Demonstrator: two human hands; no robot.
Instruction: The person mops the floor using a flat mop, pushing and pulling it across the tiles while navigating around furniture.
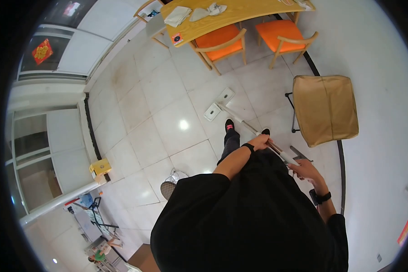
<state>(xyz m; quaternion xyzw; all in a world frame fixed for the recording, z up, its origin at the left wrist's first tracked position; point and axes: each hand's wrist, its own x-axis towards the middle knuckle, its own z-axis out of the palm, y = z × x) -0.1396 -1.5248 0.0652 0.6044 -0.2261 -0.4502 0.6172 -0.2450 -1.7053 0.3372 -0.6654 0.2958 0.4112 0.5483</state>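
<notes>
A mop with a white and metal pole (245, 122) runs from my hands down to the tiled floor. Its flat head (219, 104), in two white sections, rests on the tiles just ahead of my feet. My left hand (260, 142) is wrapped round the middle of the pole, with a dark band on that wrist. Nearer the pole's upper end, my right hand (305, 170) is closed on its white part, and a black watch sits on that wrist.
A wooden table (240, 13) holding cloths stands ahead with orange chairs (220, 41). To the right is a brown-covered object (326, 109). At left are a yellow box (100, 168) and a round stool (168, 189). Another person (99, 256) is far off at lower left.
</notes>
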